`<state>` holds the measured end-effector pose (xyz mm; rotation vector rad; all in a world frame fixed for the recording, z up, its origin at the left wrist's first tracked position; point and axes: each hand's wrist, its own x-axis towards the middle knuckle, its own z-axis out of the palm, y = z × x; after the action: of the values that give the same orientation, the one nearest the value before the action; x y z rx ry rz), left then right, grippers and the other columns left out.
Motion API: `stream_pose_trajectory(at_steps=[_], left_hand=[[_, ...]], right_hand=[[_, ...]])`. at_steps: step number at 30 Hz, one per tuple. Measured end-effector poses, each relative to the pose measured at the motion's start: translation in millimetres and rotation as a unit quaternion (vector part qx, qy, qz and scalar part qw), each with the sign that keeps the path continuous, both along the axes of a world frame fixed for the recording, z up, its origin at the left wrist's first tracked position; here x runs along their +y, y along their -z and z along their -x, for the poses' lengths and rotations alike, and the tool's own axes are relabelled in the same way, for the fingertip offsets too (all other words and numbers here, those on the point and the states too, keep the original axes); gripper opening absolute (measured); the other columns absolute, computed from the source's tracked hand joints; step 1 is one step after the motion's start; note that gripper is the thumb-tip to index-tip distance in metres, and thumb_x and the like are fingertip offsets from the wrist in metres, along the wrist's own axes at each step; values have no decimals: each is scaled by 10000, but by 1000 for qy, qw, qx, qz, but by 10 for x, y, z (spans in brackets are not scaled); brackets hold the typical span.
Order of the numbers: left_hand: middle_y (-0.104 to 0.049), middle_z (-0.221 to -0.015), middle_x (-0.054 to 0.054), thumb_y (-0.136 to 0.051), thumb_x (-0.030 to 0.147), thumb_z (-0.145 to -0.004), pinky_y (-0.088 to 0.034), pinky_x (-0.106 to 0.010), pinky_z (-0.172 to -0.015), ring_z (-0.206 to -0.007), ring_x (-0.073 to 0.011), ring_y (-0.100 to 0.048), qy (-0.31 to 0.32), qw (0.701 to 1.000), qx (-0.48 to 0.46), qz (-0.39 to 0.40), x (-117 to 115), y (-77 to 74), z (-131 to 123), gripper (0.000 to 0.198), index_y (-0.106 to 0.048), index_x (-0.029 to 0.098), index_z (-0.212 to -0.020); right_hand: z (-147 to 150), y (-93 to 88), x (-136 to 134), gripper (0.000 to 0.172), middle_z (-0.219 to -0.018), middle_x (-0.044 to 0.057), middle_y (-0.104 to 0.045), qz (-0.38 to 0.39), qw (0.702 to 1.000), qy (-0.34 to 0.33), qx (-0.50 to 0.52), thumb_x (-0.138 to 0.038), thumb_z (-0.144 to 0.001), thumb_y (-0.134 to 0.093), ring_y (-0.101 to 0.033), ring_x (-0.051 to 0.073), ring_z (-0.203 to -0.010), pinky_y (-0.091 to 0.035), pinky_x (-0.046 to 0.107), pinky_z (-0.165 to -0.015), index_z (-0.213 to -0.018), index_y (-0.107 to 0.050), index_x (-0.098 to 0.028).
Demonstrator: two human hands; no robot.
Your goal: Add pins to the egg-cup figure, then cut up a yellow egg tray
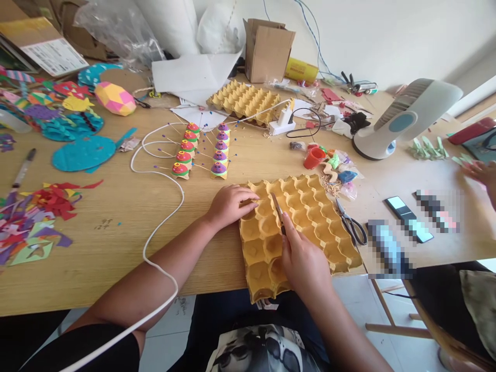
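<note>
A yellow cardboard egg tray (pixel 306 206) lies at the table's front edge, its near corner jutting out over my lap. My left hand (pixel 231 205) holds the tray's far left corner, fingers and thumb reaching over the rim. In my right hand (pixel 304 258) is a knife (pixel 277 206) with a dark handle. Its blade points away from me, down between two rows of cups; I cannot tell how deep it sits. Scissors (pixel 352 223) lie beside the tray's right edge. Beyond my left hand stand two painted egg-carton strips, one with red domes (pixel 186 150) and one with purple domes (pixel 220 151).
A white cable (pixel 145 222) crosses the table and passes over my left forearm. Another egg tray (pixel 244 101) lies farther back. A white fan (pixel 403 119), a red cup (pixel 314 157) and phones (pixel 408 219) are to the right, near another person's hand (pixel 482 173). Paper scraps (pixel 34 222) lie left.
</note>
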<state>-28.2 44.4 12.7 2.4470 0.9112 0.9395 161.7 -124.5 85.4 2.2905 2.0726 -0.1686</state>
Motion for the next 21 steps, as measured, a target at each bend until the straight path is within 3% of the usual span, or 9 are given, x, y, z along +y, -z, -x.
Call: stream_pose_trajectory(at_steps=[21], left_hand=[[-813, -1051, -32, -671, 425, -959, -516, -350, -855, -906, -208, -734, -2, 1000, 2, 4, 8, 0, -1, 226, -801, 251, -1022]], right_hand=[[59, -69, 57, 644, -1015, 78, -774, 38, 998, -14, -44, -222, -1029, -416, -738, 197, -717, -492, 285, -565, -1661, -288, -215]])
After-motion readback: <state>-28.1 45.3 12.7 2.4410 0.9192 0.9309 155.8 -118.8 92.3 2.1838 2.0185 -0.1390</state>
